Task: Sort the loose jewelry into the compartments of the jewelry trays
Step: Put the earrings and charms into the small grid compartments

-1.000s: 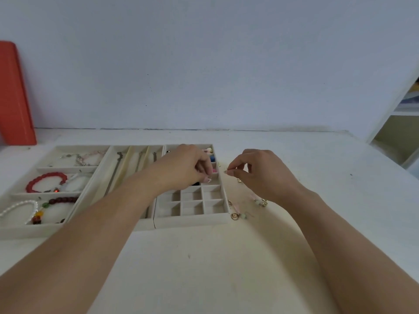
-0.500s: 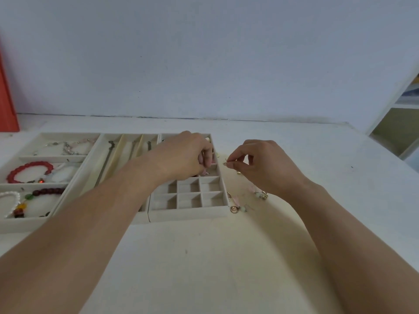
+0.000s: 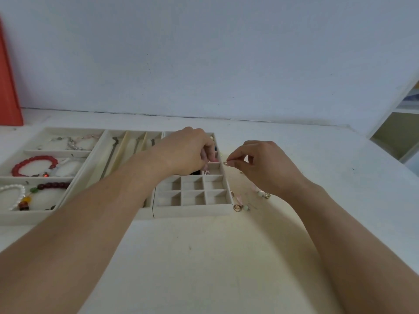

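Head view. Three cream trays stand side by side on a white table [image 3: 294, 141], against a pale wall [image 3: 204, 53]. The grid tray [image 3: 192, 210], rightmost, is divided into small square cells; its six nearest cells show bare lining. The left hand [image 3: 188, 152] hovers over the far half of this tray with fingers curled downward, and it hides the cells beneath; whether it holds anything cannot be told. The right hand [image 3: 260, 164] is just right of the tray's right rim, thumb and forefinger pinched on a small gold piece [image 3: 226, 163], too small to identify.

Loose jewelry lies on the table beside the tray's near right corner: a gold ring [image 3: 237, 207] touching or nearly touching the corner, and a pale drop earring [image 3: 264, 195] partly under the right wrist.

The middle tray [image 3: 108, 164] has long slots holding thin chains, largely hidden by the left forearm. The left tray [image 3: 29, 215] holds a red bracelet [image 3: 34, 165], a pearl bracelet [image 3: 15, 193], a dark bead bracelet [image 3: 54, 185] and a pale chain [image 3: 72, 142] in separate compartments. A red panel [image 3: 9, 87] stands at far left; a shelf unit [image 3: 399, 132] at far right.
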`<state>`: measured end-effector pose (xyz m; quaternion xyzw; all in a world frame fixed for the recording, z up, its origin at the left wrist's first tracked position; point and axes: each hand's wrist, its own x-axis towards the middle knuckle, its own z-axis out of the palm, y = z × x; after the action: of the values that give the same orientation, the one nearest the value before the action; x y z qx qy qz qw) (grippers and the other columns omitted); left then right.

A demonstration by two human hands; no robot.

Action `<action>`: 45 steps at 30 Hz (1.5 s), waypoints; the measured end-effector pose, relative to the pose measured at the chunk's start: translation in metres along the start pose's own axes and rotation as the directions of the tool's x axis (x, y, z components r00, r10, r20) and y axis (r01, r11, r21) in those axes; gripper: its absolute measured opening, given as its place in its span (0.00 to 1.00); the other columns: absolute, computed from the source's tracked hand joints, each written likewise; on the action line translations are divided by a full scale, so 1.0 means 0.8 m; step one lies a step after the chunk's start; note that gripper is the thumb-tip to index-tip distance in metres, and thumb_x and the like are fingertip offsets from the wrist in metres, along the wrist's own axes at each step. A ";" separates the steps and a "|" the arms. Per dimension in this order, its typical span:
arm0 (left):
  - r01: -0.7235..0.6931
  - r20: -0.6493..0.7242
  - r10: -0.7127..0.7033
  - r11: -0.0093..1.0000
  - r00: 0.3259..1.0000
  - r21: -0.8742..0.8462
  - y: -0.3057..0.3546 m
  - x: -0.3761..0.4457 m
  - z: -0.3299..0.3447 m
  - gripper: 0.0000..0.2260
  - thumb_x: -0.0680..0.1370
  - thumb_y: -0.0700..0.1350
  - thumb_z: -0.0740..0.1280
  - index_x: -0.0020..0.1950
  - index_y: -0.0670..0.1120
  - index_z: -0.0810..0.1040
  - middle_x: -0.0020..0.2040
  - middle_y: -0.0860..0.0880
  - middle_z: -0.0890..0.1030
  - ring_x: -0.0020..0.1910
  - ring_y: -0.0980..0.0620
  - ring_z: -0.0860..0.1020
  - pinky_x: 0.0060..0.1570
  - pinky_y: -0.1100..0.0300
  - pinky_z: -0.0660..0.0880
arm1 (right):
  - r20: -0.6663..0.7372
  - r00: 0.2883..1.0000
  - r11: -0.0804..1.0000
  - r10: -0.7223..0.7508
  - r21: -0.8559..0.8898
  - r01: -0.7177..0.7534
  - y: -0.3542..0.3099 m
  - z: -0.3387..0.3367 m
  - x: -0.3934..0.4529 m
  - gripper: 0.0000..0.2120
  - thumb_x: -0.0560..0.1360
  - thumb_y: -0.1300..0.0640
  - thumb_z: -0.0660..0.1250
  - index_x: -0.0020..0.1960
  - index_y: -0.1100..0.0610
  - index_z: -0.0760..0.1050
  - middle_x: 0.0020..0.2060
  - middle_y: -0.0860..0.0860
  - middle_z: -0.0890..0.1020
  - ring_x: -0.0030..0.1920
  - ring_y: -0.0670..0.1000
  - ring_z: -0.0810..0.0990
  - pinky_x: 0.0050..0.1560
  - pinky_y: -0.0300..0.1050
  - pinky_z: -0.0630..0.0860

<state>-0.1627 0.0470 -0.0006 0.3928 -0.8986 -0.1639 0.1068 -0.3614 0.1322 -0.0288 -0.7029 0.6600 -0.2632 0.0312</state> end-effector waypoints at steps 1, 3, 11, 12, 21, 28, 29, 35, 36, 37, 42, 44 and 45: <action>0.007 -0.002 -0.007 1.000 1.000 -0.001 -0.001 0.000 -0.002 0.11 0.74 0.37 0.70 0.45 0.54 0.82 0.40 0.57 0.85 0.37 0.64 0.78 0.31 0.67 0.66 | 0.008 1.000 1.000 -0.006 -0.002 0.006 -0.002 0.001 0.001 0.05 0.78 0.47 0.69 0.47 0.42 0.84 0.40 0.38 0.80 0.37 0.39 0.75 0.41 0.43 0.72; 0.014 -0.025 -0.013 1.000 1.000 0.003 -0.005 0.000 -0.007 0.11 0.74 0.38 0.70 0.44 0.55 0.82 0.39 0.58 0.84 0.34 0.65 0.77 0.31 0.66 0.67 | 0.015 0.999 1.000 -0.029 -0.009 0.029 -0.010 0.001 0.003 0.05 0.79 0.47 0.69 0.47 0.42 0.83 0.40 0.39 0.80 0.37 0.38 0.74 0.41 0.42 0.71; 0.029 0.007 -0.028 0.997 1.000 -0.071 -0.012 0.000 -0.015 0.06 0.73 0.44 0.75 0.46 0.54 0.84 0.41 0.58 0.84 0.37 0.63 0.79 0.33 0.66 0.69 | 0.109 0.990 0.986 -0.087 -0.131 0.101 -0.038 -0.002 0.013 0.06 0.78 0.49 0.70 0.52 0.42 0.85 0.40 0.45 0.79 0.42 0.47 0.74 0.44 0.47 0.73; 0.038 0.010 -0.037 0.995 0.999 -0.094 -0.014 0.000 -0.018 0.06 0.73 0.44 0.75 0.46 0.54 0.84 0.40 0.58 0.84 0.38 0.63 0.79 0.35 0.64 0.70 | 0.131 0.988 0.980 -0.080 -0.168 0.102 -0.038 -0.003 0.014 0.06 0.79 0.49 0.69 0.53 0.42 0.85 0.41 0.45 0.79 0.43 0.47 0.74 0.45 0.47 0.74; 0.037 0.017 -0.035 0.993 0.999 -0.112 -0.020 0.002 -0.024 0.05 0.73 0.45 0.77 0.46 0.53 0.84 0.38 0.59 0.82 0.35 0.66 0.76 0.33 0.66 0.67 | 0.232 0.972 0.931 -0.025 -0.350 0.107 -0.044 0.007 0.027 0.11 0.81 0.48 0.62 0.57 0.39 0.81 0.53 0.47 0.82 0.54 0.53 0.79 0.48 0.48 0.74; 0.037 0.023 -0.035 0.995 0.999 -0.096 -0.019 0.002 -0.026 0.05 0.73 0.45 0.77 0.47 0.52 0.85 0.40 0.59 0.82 0.36 0.63 0.76 0.33 0.65 0.66 | 0.185 0.981 0.912 -0.058 -0.391 0.128 -0.045 0.010 0.027 0.11 0.81 0.48 0.62 0.57 0.39 0.82 0.51 0.46 0.82 0.51 0.53 0.80 0.42 0.46 0.67; 0.037 0.029 -0.034 0.995 0.999 -0.097 -0.018 0.002 -0.027 0.06 0.73 0.44 0.77 0.48 0.52 0.85 0.40 0.58 0.82 0.35 0.63 0.76 0.33 0.65 0.66 | 0.168 0.984 0.915 -0.057 -0.385 0.119 -0.046 0.009 0.027 0.11 0.81 0.48 0.62 0.57 0.39 0.82 0.51 0.46 0.82 0.51 0.53 0.79 0.41 0.45 0.66; 0.038 0.040 -0.035 0.996 0.999 -0.085 -0.019 0.000 -0.029 0.06 0.73 0.43 0.77 0.49 0.51 0.85 0.43 0.56 0.82 0.38 0.60 0.77 0.35 0.64 0.67 | 0.158 0.986 0.947 -0.051 -0.307 0.098 -0.051 0.013 0.028 0.07 0.78 0.47 0.67 0.52 0.38 0.83 0.37 0.39 0.72 0.45 0.48 0.74 0.36 0.43 0.63; 0.038 0.037 -0.036 0.996 0.999 -0.080 -0.018 0.000 -0.029 0.06 0.74 0.43 0.76 0.48 0.51 0.84 0.43 0.56 0.82 0.38 0.60 0.77 0.35 0.64 0.67 | 0.169 0.984 0.946 -0.049 -0.307 0.100 -0.053 0.015 0.028 0.07 0.78 0.46 0.68 0.51 0.38 0.83 0.36 0.38 0.72 0.44 0.47 0.73 0.34 0.41 0.61; 0.039 0.033 -0.037 0.996 0.999 -0.077 -0.018 0.000 -0.029 0.05 0.74 0.43 0.76 0.48 0.52 0.84 0.43 0.56 0.81 0.39 0.60 0.76 0.35 0.64 0.67 | 0.174 0.984 0.946 -0.046 -0.309 0.099 -0.054 0.018 0.029 0.06 0.78 0.46 0.68 0.51 0.38 0.83 0.36 0.38 0.73 0.44 0.46 0.73 0.34 0.40 0.61; 0.053 0.034 -0.050 0.995 0.998 -0.086 -0.017 -0.001 -0.029 0.04 0.75 0.44 0.75 0.47 0.52 0.84 0.43 0.57 0.80 0.40 0.58 0.76 0.36 0.63 0.67 | 0.165 0.986 0.941 -0.035 -0.325 0.088 -0.054 0.026 0.031 0.07 0.78 0.48 0.68 0.51 0.40 0.84 0.42 0.44 0.80 0.46 0.50 0.77 0.37 0.43 0.64; 0.053 0.031 -0.050 0.994 0.998 -0.095 -0.017 0.000 -0.028 0.04 0.75 0.44 0.75 0.46 0.53 0.84 0.43 0.58 0.80 0.40 0.58 0.76 0.36 0.63 0.67 | 0.162 0.986 0.944 -0.026 -0.321 0.078 -0.054 0.029 0.031 0.07 0.78 0.48 0.67 0.51 0.41 0.84 0.40 0.45 0.79 0.44 0.51 0.78 0.37 0.43 0.65; 0.053 0.029 -0.051 0.994 0.998 -0.098 -0.017 0.001 -0.027 0.04 0.75 0.44 0.75 0.46 0.53 0.84 0.43 0.58 0.80 0.41 0.59 0.77 0.36 0.63 0.67 | 0.160 0.987 0.945 -0.020 -0.319 0.071 -0.053 0.030 0.031 0.07 0.78 0.48 0.67 0.51 0.41 0.84 0.41 0.46 0.80 0.44 0.51 0.78 0.37 0.43 0.66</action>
<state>-0.1468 0.0332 0.0140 0.4082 -0.8802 -0.2160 0.1099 -0.3129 0.1067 -0.0245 -0.7320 0.6733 -0.0966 -0.0398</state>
